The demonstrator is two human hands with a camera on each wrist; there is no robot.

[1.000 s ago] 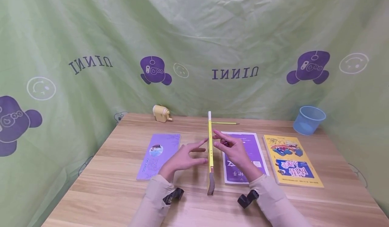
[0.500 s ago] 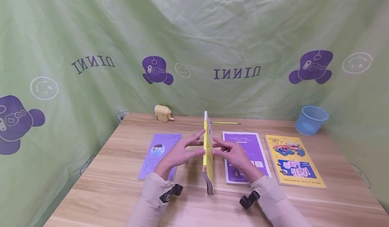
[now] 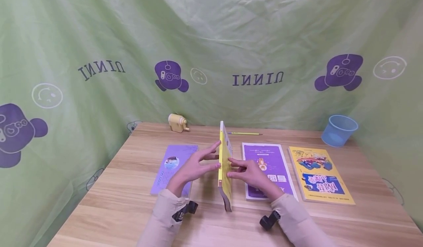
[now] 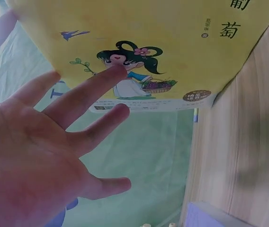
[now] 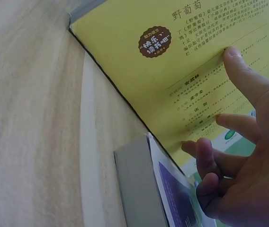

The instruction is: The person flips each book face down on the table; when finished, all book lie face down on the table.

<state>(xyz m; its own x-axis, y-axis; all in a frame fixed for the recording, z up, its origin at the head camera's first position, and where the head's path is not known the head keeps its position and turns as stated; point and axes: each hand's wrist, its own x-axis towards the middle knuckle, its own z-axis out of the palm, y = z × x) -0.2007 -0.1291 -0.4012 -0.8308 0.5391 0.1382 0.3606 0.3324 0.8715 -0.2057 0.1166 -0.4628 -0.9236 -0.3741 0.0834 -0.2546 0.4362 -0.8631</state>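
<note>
A yellow book (image 3: 224, 153) stands upright on its edge on the wooden table, spine up. My left hand (image 3: 192, 167) is on its left side, fingers spread and fairly straight, touching the front cover with a cartoon girl (image 4: 134, 71) on it. On the other side, my right hand (image 3: 252, 174) rests its thumb and fingertips against the printed back cover (image 5: 125, 56), with its remaining fingers bent. Both hands meet the book by the fingertips. Under the right forearm and hand lies a thick purple book (image 3: 262, 155), partly covered.
A thin lilac book (image 3: 175, 166) lies flat at the left, partly behind the left hand. At the right is another yellow book (image 3: 318, 173), also flat. Along the back are a cream pencil sharpener (image 3: 176, 123), a yellow pencil (image 3: 245, 133) and a blue bin (image 3: 338, 133).
The upright book has shifted slightly left and turned, showing more of its back cover. My right hand has moved lower and closer, its fingertips now against the cover.
</note>
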